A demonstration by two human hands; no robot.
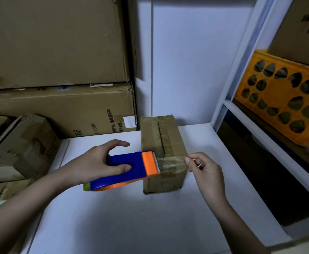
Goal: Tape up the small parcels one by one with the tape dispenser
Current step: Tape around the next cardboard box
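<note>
A small brown cardboard parcel (pixel 165 147) stands on the white table (pixel 124 217), its top flaps meeting in a seam. My left hand (pixel 102 162) grips the blue and orange tape dispenser (pixel 129 167), thumb in its handle opening, with the toothed orange head against the parcel's near left edge. A strip of clear tape (pixel 170 162) runs from the dispenser across the parcel's top near end. My right hand (pixel 204 167) pinches the tape's free end at the parcel's right edge.
Large cardboard cartons (pixel 58 70) are stacked behind and to the left, with a smaller box (pixel 27 143) at the table's left edge. A white shelf frame (pixel 241 110) on the right holds an orange perforated crate (pixel 285 99).
</note>
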